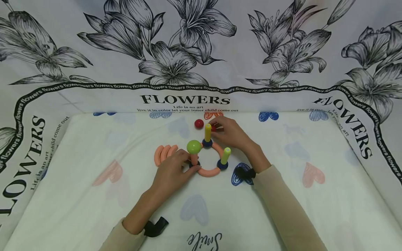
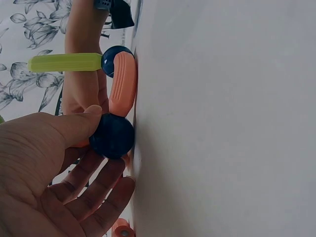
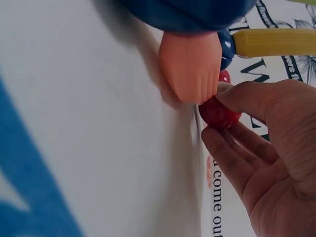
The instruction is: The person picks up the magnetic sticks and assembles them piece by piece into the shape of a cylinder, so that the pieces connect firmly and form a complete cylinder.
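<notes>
A ring of curved orange rods (image 1: pixel 208 173) joined by navy balls lies on the cloth. Upright from it stand a yellow stick (image 1: pixel 208 133), a lime stick (image 1: pixel 225 156) and an orange stick (image 1: pixel 194 159) topped with a green ball (image 1: pixel 193 146). My left hand (image 1: pixel 171 170) grips the ring's left navy ball (image 2: pixel 112 136) between thumb and fingers. Behind the yellow stick, at the ring's far side, my right hand (image 1: pixel 230 132) pinches a red ball (image 3: pixel 219 112) between thumb and fingertips. In the head view the yellow stick and fingers hide part of that ball.
Another red ball (image 1: pixel 199 123) lies just left of the yellow stick's top. Three loose curved orange rods (image 1: pixel 158 156) sit side by side beyond my left hand. A white cloth (image 1: pixel 267 216) printed with hearts, flowers and lettering covers the surface.
</notes>
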`<state>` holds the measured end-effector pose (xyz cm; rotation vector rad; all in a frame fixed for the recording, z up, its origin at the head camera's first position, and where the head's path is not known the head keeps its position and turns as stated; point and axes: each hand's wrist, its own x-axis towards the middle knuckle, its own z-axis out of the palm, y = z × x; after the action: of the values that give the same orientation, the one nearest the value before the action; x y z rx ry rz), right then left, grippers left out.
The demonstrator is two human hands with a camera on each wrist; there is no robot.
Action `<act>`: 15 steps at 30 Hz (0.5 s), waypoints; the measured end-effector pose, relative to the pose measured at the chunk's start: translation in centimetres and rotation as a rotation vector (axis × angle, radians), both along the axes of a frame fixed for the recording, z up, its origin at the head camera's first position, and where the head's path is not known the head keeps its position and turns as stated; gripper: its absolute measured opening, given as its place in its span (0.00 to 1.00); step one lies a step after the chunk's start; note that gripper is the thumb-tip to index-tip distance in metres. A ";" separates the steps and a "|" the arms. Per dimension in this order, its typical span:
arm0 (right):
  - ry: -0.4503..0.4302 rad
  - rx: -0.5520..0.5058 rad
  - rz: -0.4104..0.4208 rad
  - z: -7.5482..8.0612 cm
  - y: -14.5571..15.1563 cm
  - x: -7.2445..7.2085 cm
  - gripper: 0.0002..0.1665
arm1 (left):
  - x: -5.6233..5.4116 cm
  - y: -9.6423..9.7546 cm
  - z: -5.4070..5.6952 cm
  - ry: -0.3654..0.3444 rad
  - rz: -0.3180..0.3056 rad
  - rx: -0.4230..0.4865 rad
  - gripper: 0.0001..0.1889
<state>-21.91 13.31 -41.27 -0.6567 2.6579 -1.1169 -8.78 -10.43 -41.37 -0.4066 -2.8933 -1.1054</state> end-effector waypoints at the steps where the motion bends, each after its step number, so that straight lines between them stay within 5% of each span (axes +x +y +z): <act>1: -0.007 -0.002 -0.004 0.0 0.0 0.1 0.20 | 0.0 0.0 0.0 -0.002 -0.001 0.001 0.09; 15: 0.083 -0.060 -0.024 1.9 1.6 1.9 0.19 | 0.0 0.0 0.1 -0.029 -0.003 -0.007 0.09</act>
<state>-20.00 14.96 -39.37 -0.6982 2.7180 -1.2059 -8.81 -10.43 -41.32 -0.3994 -2.9230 -1.1118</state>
